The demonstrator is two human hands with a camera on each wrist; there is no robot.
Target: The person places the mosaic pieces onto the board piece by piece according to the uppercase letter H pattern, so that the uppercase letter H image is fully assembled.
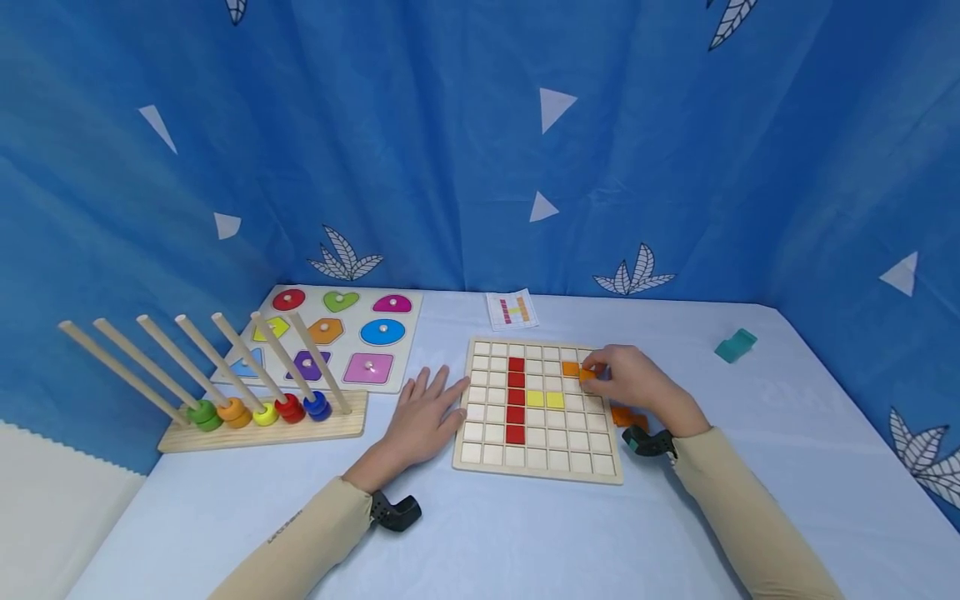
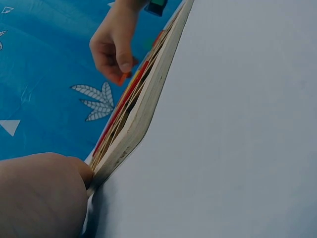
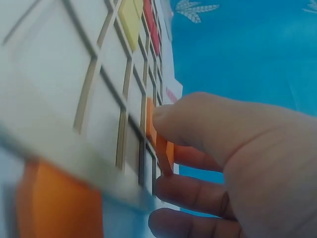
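A wooden grid board (image 1: 536,477) lies on the table. A column of several red tiles (image 1: 516,397), two yellow tiles (image 1: 544,399) beside it and one orange tile (image 1: 570,368) sit in its cells. At the board's upper right, my right hand (image 1: 637,383) pinches another orange tile (image 3: 165,156) between thumb and fingers, tilted over the cells. My left hand (image 1: 426,421) lies with fingers spread at the board's left edge, touching it. Loose orange tiles (image 1: 628,417) lie by the board's right edge, partly under my right wrist.
Behind the board lies a small card (image 1: 512,310) printed with a coloured tile pattern. At the left are a bead-and-peg stand (image 1: 262,433) with tall rods and a knobbed shape puzzle (image 1: 382,379). A teal object (image 1: 736,345) rests far right. Blue curtain (image 1: 480,150) hangs behind.
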